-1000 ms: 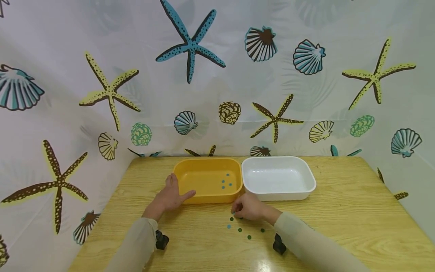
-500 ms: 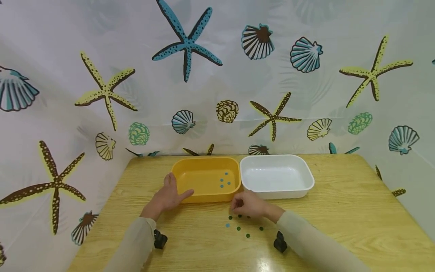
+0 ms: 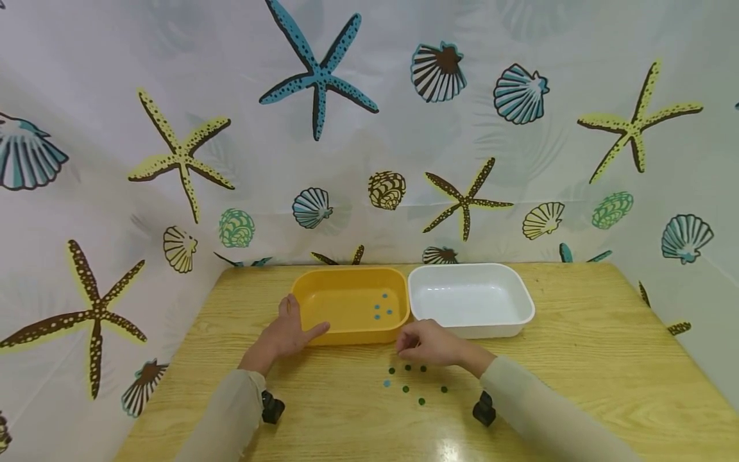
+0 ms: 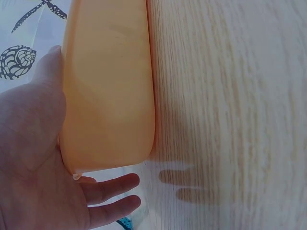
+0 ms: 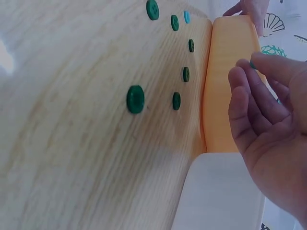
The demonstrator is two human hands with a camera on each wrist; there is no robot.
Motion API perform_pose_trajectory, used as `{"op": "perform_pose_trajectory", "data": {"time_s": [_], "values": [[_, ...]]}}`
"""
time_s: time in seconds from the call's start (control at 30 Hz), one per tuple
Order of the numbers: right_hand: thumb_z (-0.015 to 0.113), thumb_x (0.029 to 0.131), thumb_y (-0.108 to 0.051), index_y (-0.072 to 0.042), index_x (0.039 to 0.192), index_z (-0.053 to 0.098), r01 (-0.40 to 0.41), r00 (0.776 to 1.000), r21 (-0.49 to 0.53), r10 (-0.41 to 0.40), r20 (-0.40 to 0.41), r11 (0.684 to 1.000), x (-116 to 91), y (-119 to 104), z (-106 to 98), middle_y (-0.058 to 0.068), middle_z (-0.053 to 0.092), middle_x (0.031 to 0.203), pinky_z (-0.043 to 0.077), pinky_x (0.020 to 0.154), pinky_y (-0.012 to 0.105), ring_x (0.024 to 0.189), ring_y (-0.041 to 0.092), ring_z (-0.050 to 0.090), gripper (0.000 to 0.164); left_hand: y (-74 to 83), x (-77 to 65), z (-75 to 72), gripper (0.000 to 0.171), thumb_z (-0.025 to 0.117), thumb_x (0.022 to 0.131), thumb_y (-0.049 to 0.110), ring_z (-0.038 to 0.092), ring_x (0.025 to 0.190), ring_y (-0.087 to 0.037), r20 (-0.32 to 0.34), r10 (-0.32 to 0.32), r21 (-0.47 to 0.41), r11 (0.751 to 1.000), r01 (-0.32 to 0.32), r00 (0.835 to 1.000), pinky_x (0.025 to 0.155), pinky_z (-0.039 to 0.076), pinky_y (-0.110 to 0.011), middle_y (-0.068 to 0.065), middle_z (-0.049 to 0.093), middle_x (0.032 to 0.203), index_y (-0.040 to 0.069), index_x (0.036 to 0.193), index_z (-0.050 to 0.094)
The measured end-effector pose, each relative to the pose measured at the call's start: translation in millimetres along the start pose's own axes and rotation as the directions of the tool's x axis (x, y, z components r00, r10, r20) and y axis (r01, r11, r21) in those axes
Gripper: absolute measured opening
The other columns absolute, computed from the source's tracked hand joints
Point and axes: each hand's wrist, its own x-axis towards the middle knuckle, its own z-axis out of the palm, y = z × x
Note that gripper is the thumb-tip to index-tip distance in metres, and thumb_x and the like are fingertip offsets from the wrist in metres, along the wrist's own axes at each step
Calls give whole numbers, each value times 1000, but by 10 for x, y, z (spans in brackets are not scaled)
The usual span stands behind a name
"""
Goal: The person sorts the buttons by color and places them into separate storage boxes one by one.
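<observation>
My left hand [image 3: 281, 335] rests against the left end of a yellow plastic tub [image 3: 335, 305]. Its thumb lies along the tub's front rim; in the left wrist view the fingers stretch out past the end wall. Over the table in front of the tubs, my right hand [image 3: 432, 343] pinches a small teal button [image 5: 253, 64] between thumb and fingertip, mostly covered by them. Several green buttons [image 3: 406, 389] and one light blue button [image 3: 387, 384] lie loose below this hand. Several blue buttons [image 3: 378, 316] are inside the yellow tub, towards its right end.
A white tub [image 3: 472, 332] stands at the yellow tub's right side, their ends nearly touching. Both are near the back of the wooden table [image 3: 583, 333]. Behind them hangs a white curtain [image 3: 369, 141] printed with starfish and shells.
The right hand has risen from among the buttons with one pinched in its fingertips, uncovering green ones beneath. The left hand stays at the yellow tub.
</observation>
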Motion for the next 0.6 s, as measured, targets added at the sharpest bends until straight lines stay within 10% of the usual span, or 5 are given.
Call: {"op": "perform_pose_trajectory", "data": {"time_s": [0.6], "values": [[67,88,-11,-8,90,66,11,999,58,-8,-45,998,13,-127,-172,2,68,84,50,65,26,74,10,60,4,-18,1,10,116,45,85,71,52,108,-49,-6,12,5,1000,-12,1000,88,45,-52,-33,-8,149,-13,143,-10]]}}
